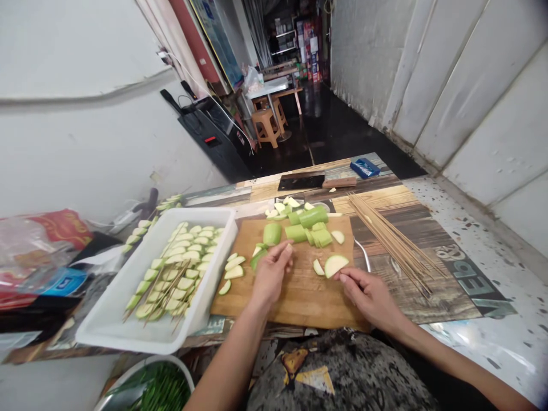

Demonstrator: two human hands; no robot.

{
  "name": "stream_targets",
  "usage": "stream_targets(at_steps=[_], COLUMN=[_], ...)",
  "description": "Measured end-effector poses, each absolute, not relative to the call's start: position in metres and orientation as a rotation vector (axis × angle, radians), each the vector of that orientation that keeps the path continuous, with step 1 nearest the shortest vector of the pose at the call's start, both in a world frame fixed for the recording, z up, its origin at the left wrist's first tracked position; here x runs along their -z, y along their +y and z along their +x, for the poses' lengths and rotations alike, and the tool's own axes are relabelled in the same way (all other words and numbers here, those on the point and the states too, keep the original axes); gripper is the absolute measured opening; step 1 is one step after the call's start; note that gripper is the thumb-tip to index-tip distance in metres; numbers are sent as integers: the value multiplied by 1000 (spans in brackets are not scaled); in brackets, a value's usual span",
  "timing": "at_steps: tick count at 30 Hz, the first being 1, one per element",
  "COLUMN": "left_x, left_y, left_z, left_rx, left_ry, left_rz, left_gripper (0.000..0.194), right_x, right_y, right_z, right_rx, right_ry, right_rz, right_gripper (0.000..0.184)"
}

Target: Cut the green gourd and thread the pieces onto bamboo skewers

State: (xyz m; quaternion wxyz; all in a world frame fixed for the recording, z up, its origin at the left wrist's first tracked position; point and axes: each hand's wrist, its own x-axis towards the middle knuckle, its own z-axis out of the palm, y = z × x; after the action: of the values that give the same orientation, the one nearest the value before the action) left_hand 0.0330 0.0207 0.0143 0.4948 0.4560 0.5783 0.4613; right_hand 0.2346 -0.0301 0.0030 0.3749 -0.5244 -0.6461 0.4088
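Half-moon slice of green-skinned, pale-fleshed squash (336, 265) sits just beyond my right fingers, its near corner pinched between thumb and forefinger of my right hand (370, 295). I judge a light grip at the edge best, sparing the flesh and keeping the flat face steady. My left hand (273, 269) hangs over the brown wooden cutting board (299, 299), fingers curled towards the thumb; whether they pinch anything, I cannot tell. Both forearms angle inward.
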Motion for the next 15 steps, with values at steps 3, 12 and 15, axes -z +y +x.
stream_targets(at_steps=[3,12,15], left_x=[-22,-27,-31], left_y=[24,27,26], left_z=[31,34,34], left_rx=[-1179,-1298,-1268], left_ry=[1138,1086,1064], left_rz=[613,323,346], left_gripper=[26,29,31], right_x=[-5,-11,-8], right_y=[-31,-39,-39], right_z=[233,230,231], right_rx=[-1034,-1044,-1003], right_ry=[-1707,-1942,-1928], right_rz=[-1317,-1225,-1239], right_gripper=[28,25,24])
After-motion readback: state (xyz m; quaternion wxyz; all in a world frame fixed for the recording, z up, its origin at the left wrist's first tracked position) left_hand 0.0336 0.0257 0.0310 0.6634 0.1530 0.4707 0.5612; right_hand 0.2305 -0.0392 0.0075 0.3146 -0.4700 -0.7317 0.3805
